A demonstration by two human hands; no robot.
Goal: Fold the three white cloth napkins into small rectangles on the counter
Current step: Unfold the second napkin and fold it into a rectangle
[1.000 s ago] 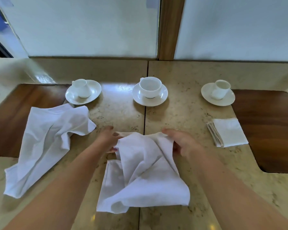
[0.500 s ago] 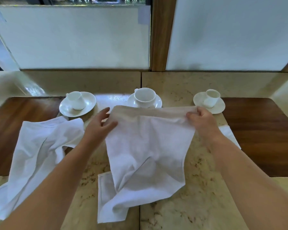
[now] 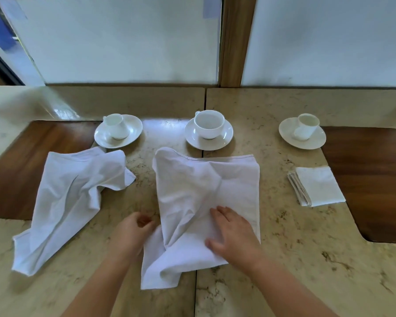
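Note:
A white napkin (image 3: pixel 204 186) lies spread but wrinkled on the counter in front of me, its far hem straight and its near corner bunched. My right hand (image 3: pixel 232 235) presses flat on its near half with straight fingers. My left hand (image 3: pixel 133 232) hovers at the cloth's left edge, fingers loosely curled, with no cloth showing between them. A second napkin (image 3: pixel 71 202) lies crumpled to the left. The third napkin (image 3: pixel 318 188) sits at the right, folded into a small rectangle.
Three white cups on saucers stand in a row behind the napkins: left (image 3: pixel 118 130), middle (image 3: pixel 209 129), right (image 3: pixel 303 131). Dark wood insets (image 3: pixel 370 177) flank the beige stone counter (image 3: pixel 284 248). A frosted window wall with a wooden post closes the back.
Both hands held the middle napkin's top edge up in the air; the napkin now lies on the counter. The hands have let go of that edge and moved back to its near half.

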